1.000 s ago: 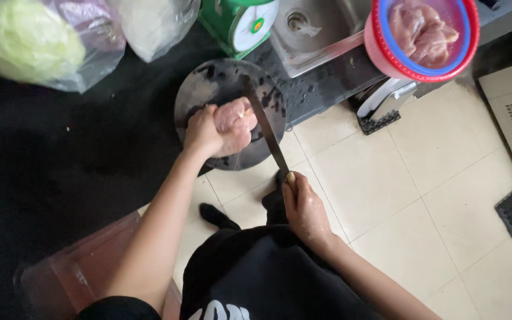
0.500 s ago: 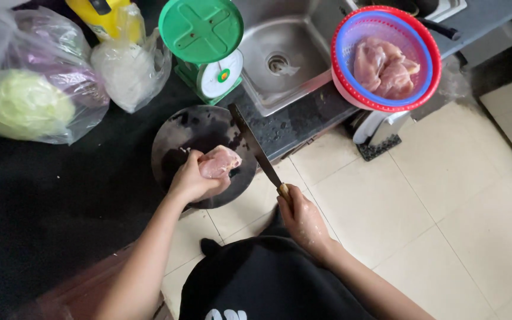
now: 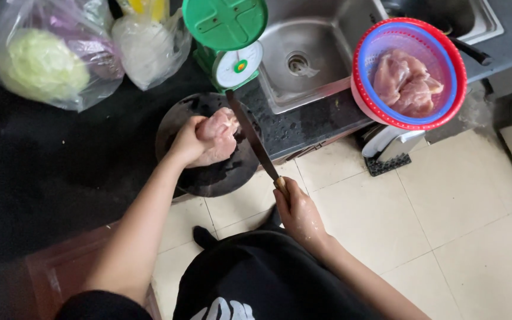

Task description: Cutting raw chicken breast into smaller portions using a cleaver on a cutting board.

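**Meat on board, knife in right hand**

My left hand [image 3: 189, 141] is clamped on the meat [image 3: 220, 135], fingers curled over its near side, pinning it to the round dark board [image 3: 208, 175]. The meat sits at the centre of the board, toward the far edge.

My right hand [image 3: 297, 210] is closed tight around the knife [image 3: 255, 141] handle. The blade runs up and away from the hand, just right of the meat, its tip near the far rim of the board. I can't tell whether the edge touches the meat.

The board lies on the black counter [image 3: 60, 166], overhanging its front edge above the tiled floor [image 3: 445, 195].

Around it:
- green scale [image 3: 227, 37] just behind the board
- steel sink [image 3: 303, 53] right of the scale
- red-and-blue basket [image 3: 410, 71] with more raw meat, at the counter's right end
- bagged cabbage [image 3: 41, 64] far left, a second clear bag [image 3: 149, 47] beside it
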